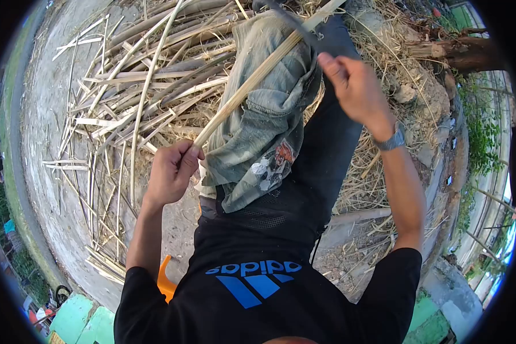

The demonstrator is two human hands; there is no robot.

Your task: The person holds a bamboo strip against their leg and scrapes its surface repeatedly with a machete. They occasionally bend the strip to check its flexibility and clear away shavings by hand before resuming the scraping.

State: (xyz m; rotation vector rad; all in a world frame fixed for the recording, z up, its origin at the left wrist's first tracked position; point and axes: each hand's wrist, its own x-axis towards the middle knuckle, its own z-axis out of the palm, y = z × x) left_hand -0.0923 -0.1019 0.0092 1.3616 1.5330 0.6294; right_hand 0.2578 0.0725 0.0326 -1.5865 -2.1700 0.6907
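Note:
My left hand [173, 171] is closed around the near end of a long, pale bamboo strip [252, 86]. The strip runs diagonally up and away over a worn grey-green cloth [269, 123] draped across my left leg. Up by the strip's far part, my right hand [358, 89] is closed on a knife, its grip hidden in the fingers. The dark knife blade [292, 20], blurred, crosses the strip near the top of the view. A watch [392, 139] is on my right wrist.
Many split bamboo pieces [155, 86] lie piled on the ground to the left. Thin shavings [378, 51] cover the ground at right, beside a brown log [464, 53]. Something orange and curved [165, 281] sits by my left elbow.

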